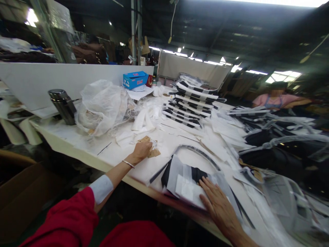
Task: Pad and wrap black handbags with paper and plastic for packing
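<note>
My left hand is closed on brown cardboard tags with white strings, low over the white table. My right hand lies with its fingers stretched on a black bag near the table's front edge. White paper and clear wrapping cover much of this bag. Its wrapped handle arches away from me across the tabletop. White tissue strips lie just beyond my left hand.
A stack of wrapped black bags stands farther back. To the left are a dark thermos, a clear plastic sack and a blue box. More black bags crowd the right, where a person sits behind them.
</note>
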{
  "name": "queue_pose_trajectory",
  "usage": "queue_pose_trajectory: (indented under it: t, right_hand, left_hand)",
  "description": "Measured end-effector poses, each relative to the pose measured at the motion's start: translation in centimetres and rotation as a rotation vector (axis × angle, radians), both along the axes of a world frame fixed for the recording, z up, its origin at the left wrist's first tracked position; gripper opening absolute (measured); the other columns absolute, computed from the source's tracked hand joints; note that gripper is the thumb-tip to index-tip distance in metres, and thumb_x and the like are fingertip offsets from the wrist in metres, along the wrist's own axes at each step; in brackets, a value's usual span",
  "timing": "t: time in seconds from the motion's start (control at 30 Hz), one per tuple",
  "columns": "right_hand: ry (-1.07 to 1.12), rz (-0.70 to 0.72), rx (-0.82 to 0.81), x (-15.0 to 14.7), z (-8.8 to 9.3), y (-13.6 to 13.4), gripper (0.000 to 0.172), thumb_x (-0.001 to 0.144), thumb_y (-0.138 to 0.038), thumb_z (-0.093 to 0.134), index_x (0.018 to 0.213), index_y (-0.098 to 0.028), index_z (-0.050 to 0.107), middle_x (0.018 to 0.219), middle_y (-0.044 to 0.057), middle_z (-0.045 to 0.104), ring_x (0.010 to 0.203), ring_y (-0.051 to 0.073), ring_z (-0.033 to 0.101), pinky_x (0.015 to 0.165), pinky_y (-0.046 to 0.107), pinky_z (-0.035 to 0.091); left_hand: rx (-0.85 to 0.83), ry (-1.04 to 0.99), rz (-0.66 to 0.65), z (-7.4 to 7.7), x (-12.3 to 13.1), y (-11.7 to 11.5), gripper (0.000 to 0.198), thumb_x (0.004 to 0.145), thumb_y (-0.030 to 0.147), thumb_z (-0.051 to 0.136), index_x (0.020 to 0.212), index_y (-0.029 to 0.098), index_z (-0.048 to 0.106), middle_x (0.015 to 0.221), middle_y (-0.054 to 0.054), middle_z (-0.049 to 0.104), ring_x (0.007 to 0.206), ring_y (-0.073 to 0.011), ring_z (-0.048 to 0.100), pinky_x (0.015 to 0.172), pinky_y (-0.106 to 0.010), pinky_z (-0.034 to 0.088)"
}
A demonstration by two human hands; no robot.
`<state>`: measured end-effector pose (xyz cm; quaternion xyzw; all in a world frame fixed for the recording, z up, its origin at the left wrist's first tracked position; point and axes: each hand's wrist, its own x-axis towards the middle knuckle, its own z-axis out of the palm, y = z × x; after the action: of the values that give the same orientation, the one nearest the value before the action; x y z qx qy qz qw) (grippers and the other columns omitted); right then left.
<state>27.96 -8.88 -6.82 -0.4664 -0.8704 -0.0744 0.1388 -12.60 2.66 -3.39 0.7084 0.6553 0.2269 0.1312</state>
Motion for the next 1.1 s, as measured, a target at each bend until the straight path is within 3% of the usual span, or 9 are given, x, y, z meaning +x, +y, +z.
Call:
queue_pose_trajectory:
  t: [0.13,0.3,0.47,0.57,0.7,0.83,0.9,0.97,1.1]
  right_hand:
    - [0.022,-0.011,-0.016,0.0,-0.1,0.0,0.049,0.099,-0.049,0.042,0.14,-0.025,0.052,0.145,0.006,0.052,0.135,0.028,0.048,0.112,0.048,0.038]
    - [0.075,-0.01,-0.044,0.5,-0.4,0.6,0.051,0.097,-0.053,0.043,0.138,-0.025,0.056,0.144,0.008,0.053,0.132,0.03,0.051,0.109,0.05,0.042]
    - [0.24,-0.062,-0.228,0.1,1.7,1.7,0.049,0.097,-0.053,0.04,0.132,-0.026,0.061,0.137,0.008,0.06,0.127,0.03,0.055,0.104,0.05,0.048]
    - [0.401,-0.12,-0.292,-1.2,4.1,2.2,0.047,0.093,-0.054,0.048,0.127,-0.026,0.064,0.134,0.008,0.062,0.125,0.029,0.057,0.105,0.049,0.049]
    - [0.683,-0.152,-0.383,-4.9,7.6,2.2,0.042,0.085,-0.053,0.06,0.115,-0.025,0.07,0.12,0.009,0.07,0.111,0.029,0.065,0.1,0.048,0.052]
    - [1.047,-0.136,-0.708,-10.2,11.2,1.6,0.052,0.077,-0.046,0.073,0.121,-0.02,0.066,0.082,0.005,0.073,0.077,0.022,0.069,0.071,0.038,0.059]
    - [1.22,-0.057,-0.882,-12.8,12.6,1.4,0.063,0.072,-0.041,0.078,0.129,-0.021,0.059,0.089,0.005,0.073,0.077,0.021,0.069,0.068,0.036,0.058]
    - [1.317,0.029,-1.017,-14.7,13.2,1.4,0.066,0.068,-0.036,0.082,0.128,-0.023,0.059,0.101,0.005,0.072,0.081,0.02,0.069,0.07,0.035,0.058]
    - [1.271,0.048,-1.098,-15.4,12.8,1.7,0.032,0.069,-0.038,0.082,0.09,-0.017,0.071,0.082,0.002,0.071,0.072,0.015,0.067,0.067,0.028,0.056]
  left_hand:
    - [-0.02,-0.237,0.014,1.3,-1.3,-1.1,0.011,0.083,0.026,0.053,0.082,0.018,0.061,0.082,-0.004,0.069,0.079,-0.0192,0.064,0.071,-0.029,0.047]
    - [-0.153,-1.11,-0.038,4.0,-0.8,-3.2,0.021,0.075,0.035,0.066,0.078,0.016,0.056,0.087,-0.006,0.072,0.085,-0.019,0.067,0.081,-0.032,0.049]
    - [-0.256,-1.457,-0.132,6.1,-0.3,-4.6,0.024,0.075,0.032,0.069,0.08,0.017,0.052,0.092,-0.008,0.073,0.085,-0.0192,0.069,0.081,-0.032,0.05]
    - [-0.256,-1.486,-0.147,6.7,0.0,-4.8,0.022,0.075,0.03,0.069,0.081,0.016,0.053,0.092,-0.006,0.072,0.062,-0.0116,0.064,0.066,-0.026,0.049]
    - [-0.302,-1.366,-0.198,7.4,1.4,-5.5,0.02,0.077,0.032,0.066,0.076,0.016,0.055,0.065,0.003,0.061,0.04,-0.0034,0.042,0.044,-0.018,0.034]
    - [-0.357,-1.136,-0.325,8.5,4.2,-7.1,0.026,0.078,0.04,0.067,0.078,0.015,0.059,0.055,0.005,0.054,0.039,-0.0039,0.037,0.038,-0.017,0.025]
    - [-0.365,-1.021,-0.399,9.0,5.7,-8.0,0.029,0.08,0.044,0.067,0.079,0.015,0.062,0.054,0.005,0.053,0.039,-0.0044,0.038,0.038,-0.017,0.026]
    - [-0.36,-0.942,-0.445,9.3,6.9,-8.6,0.032,0.082,0.046,0.065,0.079,0.015,0.064,0.056,0.004,0.055,0.04,-0.0043,0.04,0.038,-0.016,0.028]
    - [-0.333,-0.953,-0.445,8.7,7.9,-9.0,0.035,0.085,0.048,0.062,0.089,0.014,0.064,0.057,0.004,0.055,0.043,-0.006,0.044,0.04,-0.017,0.034]
